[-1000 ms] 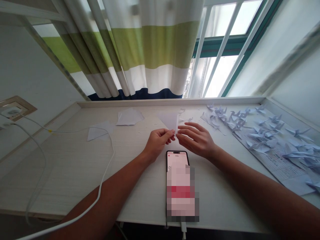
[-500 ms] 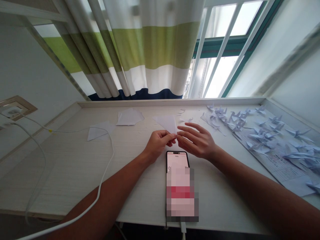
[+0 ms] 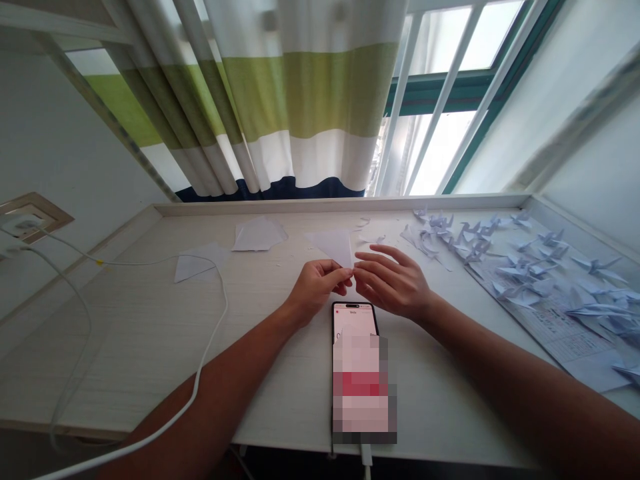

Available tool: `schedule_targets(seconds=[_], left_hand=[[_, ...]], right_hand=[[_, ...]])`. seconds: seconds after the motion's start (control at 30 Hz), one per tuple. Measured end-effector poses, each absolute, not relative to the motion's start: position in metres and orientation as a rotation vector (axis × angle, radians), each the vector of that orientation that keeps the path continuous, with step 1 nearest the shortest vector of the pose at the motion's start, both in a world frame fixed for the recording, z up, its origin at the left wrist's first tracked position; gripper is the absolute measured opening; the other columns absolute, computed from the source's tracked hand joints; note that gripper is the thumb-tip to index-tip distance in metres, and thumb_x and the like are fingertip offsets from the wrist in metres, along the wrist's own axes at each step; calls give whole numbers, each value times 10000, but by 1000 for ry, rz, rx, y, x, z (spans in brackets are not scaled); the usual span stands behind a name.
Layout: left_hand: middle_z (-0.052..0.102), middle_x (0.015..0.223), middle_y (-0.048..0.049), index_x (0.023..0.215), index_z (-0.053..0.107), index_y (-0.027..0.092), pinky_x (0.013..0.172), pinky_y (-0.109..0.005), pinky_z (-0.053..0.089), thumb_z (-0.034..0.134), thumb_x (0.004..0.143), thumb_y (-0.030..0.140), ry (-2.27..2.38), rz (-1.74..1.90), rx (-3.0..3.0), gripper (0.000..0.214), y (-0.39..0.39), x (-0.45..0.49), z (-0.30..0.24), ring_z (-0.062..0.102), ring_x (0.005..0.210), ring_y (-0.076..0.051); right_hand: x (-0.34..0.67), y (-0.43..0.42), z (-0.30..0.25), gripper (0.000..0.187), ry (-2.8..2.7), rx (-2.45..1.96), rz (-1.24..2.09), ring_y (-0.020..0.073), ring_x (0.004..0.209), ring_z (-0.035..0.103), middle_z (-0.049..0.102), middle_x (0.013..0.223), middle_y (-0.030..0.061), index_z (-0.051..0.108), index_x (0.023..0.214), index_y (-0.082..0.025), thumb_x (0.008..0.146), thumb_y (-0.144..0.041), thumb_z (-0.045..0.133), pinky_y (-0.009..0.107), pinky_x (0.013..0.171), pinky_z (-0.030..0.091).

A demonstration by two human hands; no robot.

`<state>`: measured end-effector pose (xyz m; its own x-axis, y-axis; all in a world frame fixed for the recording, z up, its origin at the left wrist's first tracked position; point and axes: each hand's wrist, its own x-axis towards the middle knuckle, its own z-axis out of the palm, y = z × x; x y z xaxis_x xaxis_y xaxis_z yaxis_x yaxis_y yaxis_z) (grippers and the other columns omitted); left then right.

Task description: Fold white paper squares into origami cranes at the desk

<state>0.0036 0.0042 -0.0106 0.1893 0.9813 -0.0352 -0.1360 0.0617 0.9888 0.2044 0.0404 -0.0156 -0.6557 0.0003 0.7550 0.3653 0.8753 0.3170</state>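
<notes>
Where their fingertips meet, the left hand [image 3: 315, 287] and right hand [image 3: 395, 280] each pinch the folded paper [image 3: 334, 244] by its near tip, apparently steadying it low over the desk [image 3: 150, 320].

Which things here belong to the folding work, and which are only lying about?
In the work: white paper triangle, pinched by left hand, touched by right hand; probably folded paper cranes and flat spare sheets.
Lying about: phone, white cable.
</notes>
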Motion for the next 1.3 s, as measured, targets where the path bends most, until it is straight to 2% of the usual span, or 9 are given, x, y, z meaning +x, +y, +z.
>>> schedule_targets(seconds=[0.23,0.37,0.53,0.87,1.3], left_hand=[[674,685,-29,683,686,143,665,-316,559,785,801,413,955,1078,1115,311,5,2,-12,608,593,-124],[675,688,-29,688,687,139,677,-319,563,790,800,412,943,1067,1105,313,4,2,-8,624,600,-128],[683,687,-32,687,691,139,678,-317,555,794,794,400,946,1063,1136,301,5,1,-9,625,607,-131],[686,646,-39,654,676,134,698,-319,541,794,756,317,951,1104,1082,240,8,3,-12,630,598,-135],[696,670,-37,685,709,134,738,-318,526,777,801,288,844,1109,1098,205,8,0,-12,635,649,-141]], right_hand=[[206,41,-15,163,-2266,-249,-588,247,1063,730,790,1002,55,710,1090,-219,938,-170,681,499,999,592],[206,40,-12,133,-2261,-236,-668,243,1019,734,787,971,68,710,1060,-191,934,-160,686,475,976,597],[205,38,-13,132,-2288,-287,-555,215,967,728,771,925,29,702,1056,-233,954,-163,655,467,978,575],[199,35,-13,77,-2277,-320,-518,195,916,736,776,927,32,676,1012,-220,966,-171,638,421,908,561],[195,35,-16,110,-2140,-370,-351,190,858,772,806,908,49,660,989,-208,913,-130,676,387,842,626]])
